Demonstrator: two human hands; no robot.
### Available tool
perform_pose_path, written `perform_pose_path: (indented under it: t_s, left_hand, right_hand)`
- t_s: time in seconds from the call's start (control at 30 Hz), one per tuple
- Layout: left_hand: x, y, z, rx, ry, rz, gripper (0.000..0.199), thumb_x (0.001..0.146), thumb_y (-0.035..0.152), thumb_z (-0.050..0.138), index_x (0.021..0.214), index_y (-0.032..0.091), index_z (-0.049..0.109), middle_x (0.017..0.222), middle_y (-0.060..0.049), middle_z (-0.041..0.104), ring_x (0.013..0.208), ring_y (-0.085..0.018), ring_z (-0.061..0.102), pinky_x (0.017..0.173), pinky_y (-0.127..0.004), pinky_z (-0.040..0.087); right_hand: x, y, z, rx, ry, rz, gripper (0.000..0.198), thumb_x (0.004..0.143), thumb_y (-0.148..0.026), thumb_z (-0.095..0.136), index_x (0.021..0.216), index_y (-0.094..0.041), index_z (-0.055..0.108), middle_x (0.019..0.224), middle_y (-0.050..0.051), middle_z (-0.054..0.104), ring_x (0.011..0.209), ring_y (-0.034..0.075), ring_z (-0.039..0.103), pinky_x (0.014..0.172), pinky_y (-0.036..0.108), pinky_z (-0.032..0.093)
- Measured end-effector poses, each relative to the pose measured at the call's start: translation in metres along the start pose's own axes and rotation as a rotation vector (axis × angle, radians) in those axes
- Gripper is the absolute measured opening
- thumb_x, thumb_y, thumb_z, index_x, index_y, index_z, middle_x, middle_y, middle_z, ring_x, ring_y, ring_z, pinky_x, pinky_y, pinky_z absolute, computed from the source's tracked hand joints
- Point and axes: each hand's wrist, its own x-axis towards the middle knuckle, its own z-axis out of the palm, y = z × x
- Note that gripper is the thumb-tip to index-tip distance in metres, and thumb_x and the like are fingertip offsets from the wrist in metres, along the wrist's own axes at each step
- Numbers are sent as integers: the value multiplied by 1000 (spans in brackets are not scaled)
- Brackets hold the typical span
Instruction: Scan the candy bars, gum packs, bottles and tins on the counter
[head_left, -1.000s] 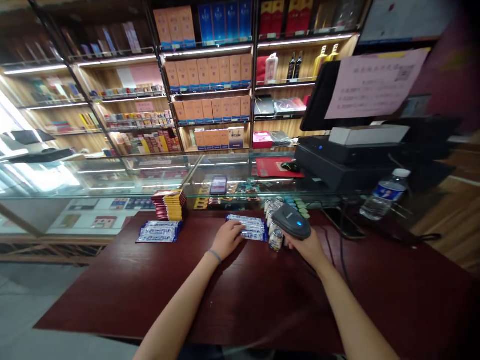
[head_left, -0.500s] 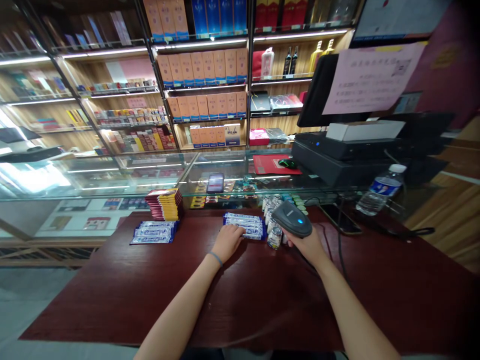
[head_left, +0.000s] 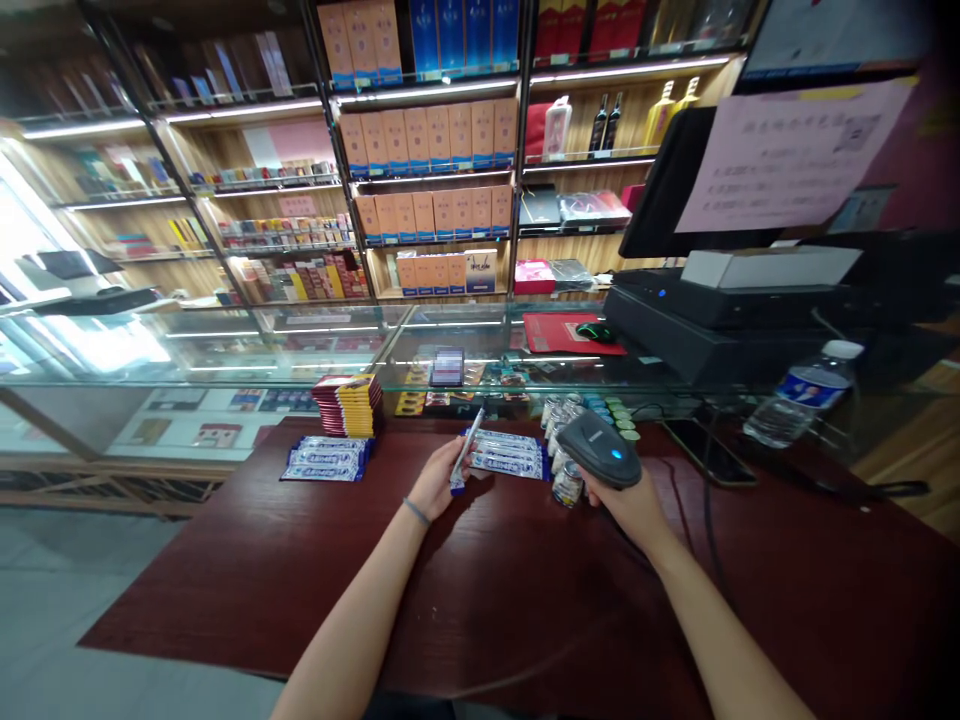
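My left hand (head_left: 439, 478) is closed on one slim blue-and-white packet (head_left: 468, 448), held on edge above the table. Just right of it lies a stack of the same blue-and-white packets (head_left: 510, 455). My right hand (head_left: 630, 508) grips a dark barcode scanner (head_left: 600, 447) with a blue light on top. Beneath and left of the scanner stand several small cans (head_left: 568, 485) in rows. Another group of blue-and-white packets (head_left: 327, 458) lies farther left, in front of a stack of red and yellow packs (head_left: 348, 406).
A glass display counter (head_left: 315, 345) runs along the back of the dark red table (head_left: 360, 570). On the right are a phone (head_left: 709, 452), a water bottle (head_left: 806, 395), cables and a black monitor (head_left: 667, 185). A red mat (head_left: 559, 333) with a mouse lies on the glass.
My left hand has lifted one packet off the stack and tilted it up, drawing slightly left. My right hand still holds the scanner near the cans. The view has shifted a little.
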Motion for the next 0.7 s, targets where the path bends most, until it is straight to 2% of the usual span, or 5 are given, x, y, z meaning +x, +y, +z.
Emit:
perform_pose_path:
  t_s: [0.2,0.33,0.47,0.6,0.7]
  left_hand:
    - [-3,13,-6,-170,0,-122,22,96,26,63,107,8,71,106,-13,72,67,-9,66,57,-19,57]
    - [-3,15,-7,-208,35,-158,28,100,27,56,113,6,69,109,-15,73,72,-13,70,64,-23,61]
    - [-3,18,-5,-240,66,-185,28,102,26,53,113,6,68,103,-14,75,72,-13,71,67,-24,62]
    - [-2,19,-3,-326,65,-174,27,102,23,50,113,7,68,101,-13,75,72,-13,71,71,-25,62]
    - [0,19,-4,-419,79,-97,25,101,20,50,115,10,68,107,-12,75,85,-15,73,82,-28,62]
  right_hand:
    - [-1,-3,9,-1,-95,27,59,78,-46,76,128,-20,59,86,6,77,58,21,67,54,33,56]
    - [-5,-11,14,6,-189,-48,57,79,-43,76,129,-23,58,98,7,77,89,26,73,74,36,60]
    - [-7,-8,14,7,-334,-103,57,84,-39,74,134,-24,52,113,8,74,103,26,71,91,39,57]
    - [-8,0,13,-16,-443,-147,58,85,-38,74,136,-25,49,126,8,69,111,25,68,96,37,54]
    - [-9,0,13,-52,-501,-168,56,87,-37,71,137,-25,49,129,9,68,114,26,67,96,36,54]
